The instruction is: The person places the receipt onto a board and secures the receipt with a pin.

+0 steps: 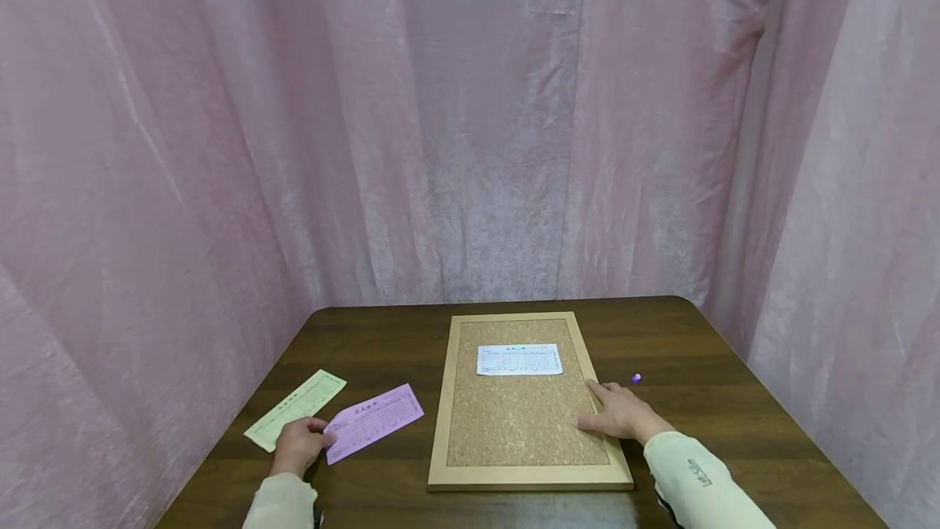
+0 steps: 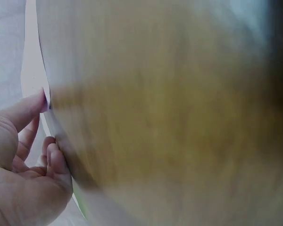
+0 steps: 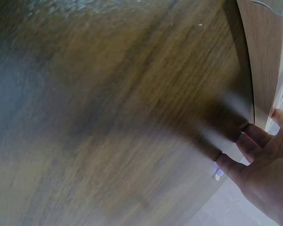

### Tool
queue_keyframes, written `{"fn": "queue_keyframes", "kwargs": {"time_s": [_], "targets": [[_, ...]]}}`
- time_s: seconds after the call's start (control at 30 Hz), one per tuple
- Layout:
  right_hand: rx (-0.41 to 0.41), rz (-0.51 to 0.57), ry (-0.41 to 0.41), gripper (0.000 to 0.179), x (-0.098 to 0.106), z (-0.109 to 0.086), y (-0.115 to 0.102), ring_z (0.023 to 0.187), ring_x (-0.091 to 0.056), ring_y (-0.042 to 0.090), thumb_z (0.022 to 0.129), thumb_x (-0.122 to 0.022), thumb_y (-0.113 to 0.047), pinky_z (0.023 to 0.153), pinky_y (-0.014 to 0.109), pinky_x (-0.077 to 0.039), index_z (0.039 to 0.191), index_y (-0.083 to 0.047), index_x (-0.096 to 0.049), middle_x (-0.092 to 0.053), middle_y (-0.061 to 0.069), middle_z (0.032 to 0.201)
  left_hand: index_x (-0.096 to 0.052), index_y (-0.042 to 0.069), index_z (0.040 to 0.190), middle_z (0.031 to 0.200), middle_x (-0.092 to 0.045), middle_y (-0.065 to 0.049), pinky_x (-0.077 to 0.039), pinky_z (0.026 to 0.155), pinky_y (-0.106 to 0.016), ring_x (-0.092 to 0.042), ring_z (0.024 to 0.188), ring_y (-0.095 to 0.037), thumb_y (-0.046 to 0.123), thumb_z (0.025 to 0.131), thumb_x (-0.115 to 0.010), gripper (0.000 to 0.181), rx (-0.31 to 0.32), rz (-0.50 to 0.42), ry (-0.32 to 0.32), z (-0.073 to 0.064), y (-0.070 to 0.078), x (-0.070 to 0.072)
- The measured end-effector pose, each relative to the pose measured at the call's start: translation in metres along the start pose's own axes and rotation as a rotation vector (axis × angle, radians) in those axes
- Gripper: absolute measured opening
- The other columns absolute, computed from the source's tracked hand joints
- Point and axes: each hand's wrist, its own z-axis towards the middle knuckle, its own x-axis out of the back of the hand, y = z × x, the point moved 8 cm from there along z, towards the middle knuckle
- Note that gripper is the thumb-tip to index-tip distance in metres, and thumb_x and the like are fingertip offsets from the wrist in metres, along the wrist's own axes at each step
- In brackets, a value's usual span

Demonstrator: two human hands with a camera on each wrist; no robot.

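Observation:
My left hand pinches the left end of a purple printed slip between thumb and fingers; in the left wrist view the thumb presses on the paper's edge. A yellow-green printed slip lies beside it, partly under that hand. My right hand rests on the right side of a wood-framed cork board, fingers spread and fairly straight. The right wrist view shows its fingers by the frame's side. On the board's upper half sits a white printed slip, a small greenish spot at its top edge.
A small purple push pin lies on the dark wooden table, just beyond the right hand. Pink curtains hang behind the table and along both sides.

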Motion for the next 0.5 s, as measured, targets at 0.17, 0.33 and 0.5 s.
{"fn": "queue_keyframes", "kwargs": {"time_s": [0.17,0.33,0.5], "targets": [[-0.009,0.0,-0.007,0.093,-0.0013,0.0002,0.0009,0.13,-0.04,0.052,0.084,-0.071,-0.055,0.098,0.067,-0.036,0.151,-0.001,-0.037,-0.041,0.032,0.143,-0.066,-0.011,0.092,0.091,-0.066,-0.024,-0.045,0.08,-0.048,-0.06,0.089,-0.041,0.007,0.079,-0.075,0.024,0.001,-0.019,-0.014,0.0016,0.0068,-0.0013],[-0.013,-0.001,-0.008,0.093,-0.0019,0.0003,0.0016,0.13,-0.04,0.051,0.084,-0.071,-0.055,0.098,0.067,-0.037,0.151,-0.001,-0.038,-0.041,0.032,0.143,-0.065,-0.012,0.096,0.092,-0.066,-0.024,-0.044,0.081,-0.049,-0.06,0.09,-0.04,0.005,0.081,-0.074,0.024,0.026,-0.062,-0.002,0.0046,0.0082,-0.0019],[-0.012,-0.007,-0.005,0.093,-0.0013,0.0008,0.0023,0.13,-0.04,0.051,0.083,-0.071,-0.056,0.098,0.067,-0.037,0.151,-0.002,-0.038,-0.041,0.032,0.143,-0.065,-0.011,0.097,0.091,-0.067,-0.022,-0.045,0.078,-0.046,-0.061,0.089,-0.036,0.004,0.082,-0.074,0.023,0.039,-0.088,0.022,0.0078,0.0065,-0.003]]}}
